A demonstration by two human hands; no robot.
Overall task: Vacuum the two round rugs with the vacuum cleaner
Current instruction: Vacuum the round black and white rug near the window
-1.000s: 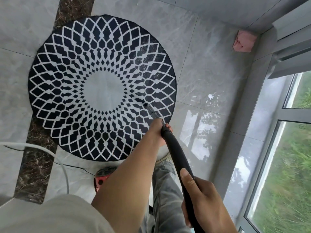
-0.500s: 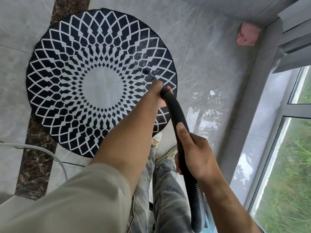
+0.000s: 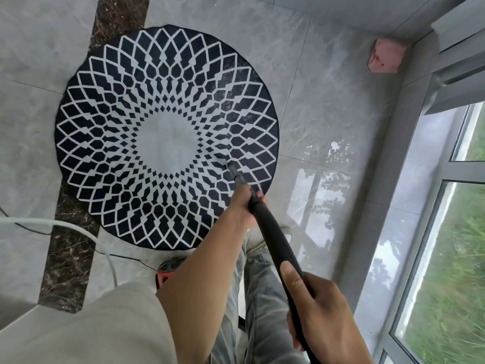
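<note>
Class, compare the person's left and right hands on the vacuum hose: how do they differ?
The left hand holds the vacuum hose far forward, just behind the nozzle, at the edge of the round rug; the right hand holds it further back, near the body. The right hand's thumb lies straight along the hose; the left hand's is hidden. Both curl round it.
</note>
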